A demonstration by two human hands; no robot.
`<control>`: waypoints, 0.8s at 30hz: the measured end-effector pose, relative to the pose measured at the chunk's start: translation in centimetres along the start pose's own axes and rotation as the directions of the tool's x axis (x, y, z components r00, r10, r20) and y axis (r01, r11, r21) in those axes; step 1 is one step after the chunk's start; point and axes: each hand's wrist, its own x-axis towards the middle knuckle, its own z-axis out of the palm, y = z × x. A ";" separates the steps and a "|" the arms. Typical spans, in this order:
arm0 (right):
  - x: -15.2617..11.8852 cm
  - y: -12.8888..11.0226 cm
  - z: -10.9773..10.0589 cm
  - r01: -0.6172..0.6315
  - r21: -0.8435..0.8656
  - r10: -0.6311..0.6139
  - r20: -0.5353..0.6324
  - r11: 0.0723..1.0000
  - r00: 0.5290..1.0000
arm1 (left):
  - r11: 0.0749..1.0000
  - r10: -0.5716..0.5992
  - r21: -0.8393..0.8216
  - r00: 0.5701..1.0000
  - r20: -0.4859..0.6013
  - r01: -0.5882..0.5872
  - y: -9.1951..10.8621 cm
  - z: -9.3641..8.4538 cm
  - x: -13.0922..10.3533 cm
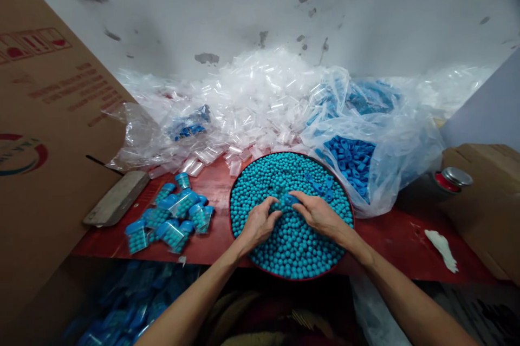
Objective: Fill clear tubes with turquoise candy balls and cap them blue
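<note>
A round tray (232,227) full of turquoise balls (300,251) is in front of me. Over its middle, my left hand (259,222) closes its thumb and fingers on a small clear plastic container, which blends into the balls behind it. Opposite it, my right hand (320,215) pinches a blue cap (290,200) at the container's end. Whether the cap is seated I cannot tell. A few loose blue caps (325,189) lie on the balls at the tray's right rear.
Filled, blue-capped containers (174,208) lie left on the red table (219,189). Behind is a heap of clear containers (260,102). A plastic bag (390,156) of blue caps stands back right. Cardboard boxes (60,135) flank the table; a metal-lidded flask (457,177) stands right.
</note>
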 end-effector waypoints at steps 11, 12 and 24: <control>-0.2 0.0 -0.1 0.029 0.099 -0.020 -0.092 0.995 0.996 | 0.924 0.009 -0.383 0.999 0.044 0.008 1.2 -0.8 -0.2; -0.2 -0.2 0.2 0.052 0.101 -0.038 -0.133 0.994 0.990 | 0.904 0.004 -0.428 0.999 0.047 0.016 1.4 -0.7 -0.2; 0.0 -0.5 -2.4 -0.513 0.744 0.011 0.563 0.428 0.826 | 0.880 0.027 -0.472 0.984 0.177 0.060 2.3 -1.1 -1.5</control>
